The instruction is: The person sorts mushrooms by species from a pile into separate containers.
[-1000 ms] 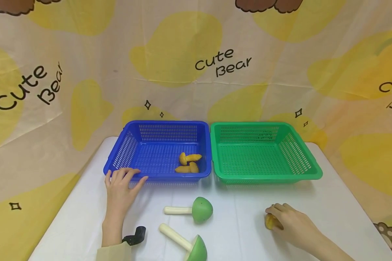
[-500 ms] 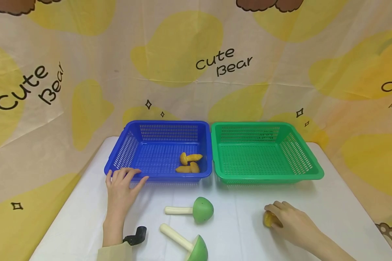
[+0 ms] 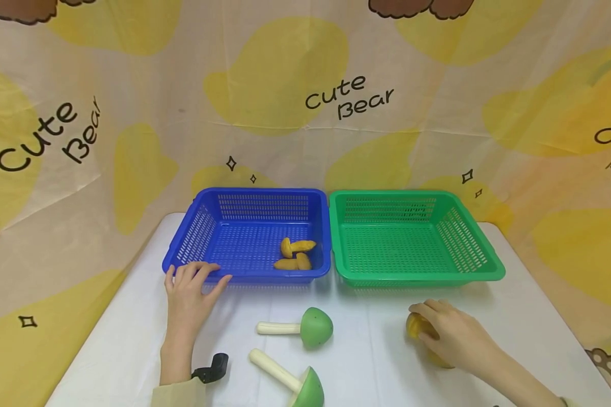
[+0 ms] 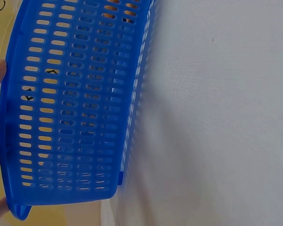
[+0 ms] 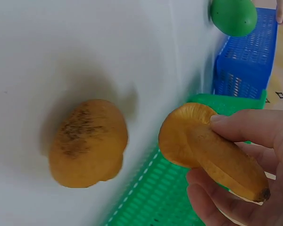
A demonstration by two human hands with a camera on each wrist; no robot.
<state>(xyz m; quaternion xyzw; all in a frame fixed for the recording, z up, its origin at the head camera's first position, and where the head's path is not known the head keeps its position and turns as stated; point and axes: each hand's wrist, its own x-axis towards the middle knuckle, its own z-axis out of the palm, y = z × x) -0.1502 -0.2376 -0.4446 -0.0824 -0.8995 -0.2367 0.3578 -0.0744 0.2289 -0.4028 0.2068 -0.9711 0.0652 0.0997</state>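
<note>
My right hand point(image 3: 455, 336) holds a yellow-brown mushroom point(image 5: 221, 157) between thumb and fingers, with its cap pointing away from the palm. Below that hand, a second brown mushroom point(image 5: 87, 143) with a dark-streaked cap lies on the white table, mostly covered by the hand in the head view. My left hand point(image 3: 190, 291) rests at the front left rim of a blue basket point(image 3: 265, 278), fingers spread over the edge and thumb apart. Inside this basket lie two yellow-brown mushrooms, one point(image 3: 300, 246) behind the other point(image 3: 292, 263).
A green basket point(image 3: 417, 276) stands right beside the blue one, against a printed cloth backdrop point(image 3: 265, 73). Two green-capped mushrooms with pale stems, one point(image 3: 315, 328) farther back and one point(image 3: 310, 390) nearer, lie on the white table point(image 3: 366, 362) between the hands.
My right hand has moved slightly forward and left with its mushroom, and part of the second mushroom now shows beneath it. The left hand stays at the blue rim.
</note>
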